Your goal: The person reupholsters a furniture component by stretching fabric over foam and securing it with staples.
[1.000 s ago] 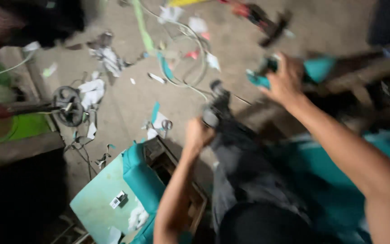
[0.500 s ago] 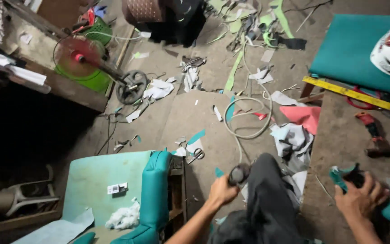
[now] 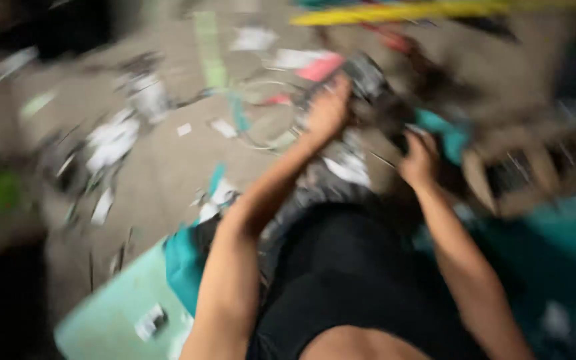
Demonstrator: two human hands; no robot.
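Note:
The picture is heavily blurred by motion. My left hand (image 3: 328,110) reaches forward over my lap, closed around a dark grey tool (image 3: 367,75); what kind of tool it is cannot be made out. To its right, my right hand (image 3: 421,160) grips the edge of a teal piece of fabric (image 3: 443,132). The two hands are close together, about a hand's width apart. A wooden frame (image 3: 535,175) lies just right of the teal piece.
White paper and fabric scraps (image 3: 111,140) litter the brown floor. A white cable loop (image 3: 261,113) lies left of my left hand. A pale green board (image 3: 111,317) with a teal cushion (image 3: 183,261) sits at lower left. A yellow strip (image 3: 435,10) crosses the top.
The view has swung and blurred. My left hand with the dark tool has moved up and right, closer to my right hand, which still grips the teal piece.

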